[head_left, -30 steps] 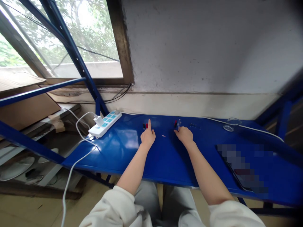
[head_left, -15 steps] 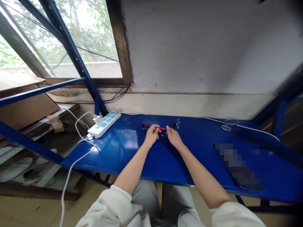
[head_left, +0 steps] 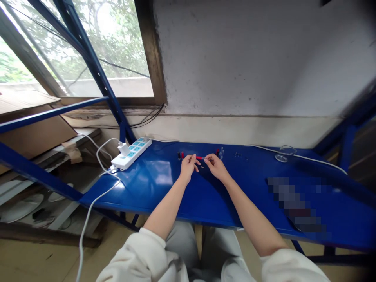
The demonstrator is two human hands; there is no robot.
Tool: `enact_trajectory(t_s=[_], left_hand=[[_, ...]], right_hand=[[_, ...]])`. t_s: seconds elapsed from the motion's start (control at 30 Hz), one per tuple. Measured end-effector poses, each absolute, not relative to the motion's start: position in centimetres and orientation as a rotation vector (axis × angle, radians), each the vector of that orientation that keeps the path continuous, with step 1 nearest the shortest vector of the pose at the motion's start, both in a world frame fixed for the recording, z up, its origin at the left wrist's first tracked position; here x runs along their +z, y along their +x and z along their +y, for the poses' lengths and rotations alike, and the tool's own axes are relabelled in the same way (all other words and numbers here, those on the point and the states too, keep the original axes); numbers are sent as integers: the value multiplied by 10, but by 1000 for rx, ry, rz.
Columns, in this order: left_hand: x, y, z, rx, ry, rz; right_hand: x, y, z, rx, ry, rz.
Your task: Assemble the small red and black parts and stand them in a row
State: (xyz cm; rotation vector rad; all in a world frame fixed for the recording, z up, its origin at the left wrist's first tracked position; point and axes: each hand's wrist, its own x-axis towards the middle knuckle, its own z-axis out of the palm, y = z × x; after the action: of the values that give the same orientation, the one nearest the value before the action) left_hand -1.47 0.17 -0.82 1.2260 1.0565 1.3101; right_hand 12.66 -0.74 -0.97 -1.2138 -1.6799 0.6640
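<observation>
I saw a white power strip [head_left: 131, 153] lying at the far left corner of the blue bench [head_left: 164, 184], with a white charger [head_left: 123, 148] plugged into it. From the strip a white cable [head_left: 88, 213] trailed off the bench edge toward the floor. Behind the strip stood a window [head_left: 88, 58]. Left of the strip lay cardboard [head_left: 32, 133], and far right of it sat a clear ring [head_left: 281, 158].

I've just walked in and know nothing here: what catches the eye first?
The left hand and right hand meet mid-bench, pinching a thin red piece between them. Under them lies a glossy blue bench, with a white power strip at its far left corner.
</observation>
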Motion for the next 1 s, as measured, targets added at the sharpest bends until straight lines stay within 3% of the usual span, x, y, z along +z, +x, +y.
enact_trajectory(t_s=[0.17,0.4,0.57,1.0], left_hand=[[-9,-16,3,1343,1222,1093],[-10,-12,1,1253,1332,945],[-12,-15,3,1406,1298,1067],[-17,-12,1,1298,1561,1220]], right_hand=[[-13,126,-7,699,-1222,-1718],[-9,132,-6,487,-1263,-1811],[-8,139,-4,349,-1369,-1942],[-5,188,-4,515,-1866,-1688]])
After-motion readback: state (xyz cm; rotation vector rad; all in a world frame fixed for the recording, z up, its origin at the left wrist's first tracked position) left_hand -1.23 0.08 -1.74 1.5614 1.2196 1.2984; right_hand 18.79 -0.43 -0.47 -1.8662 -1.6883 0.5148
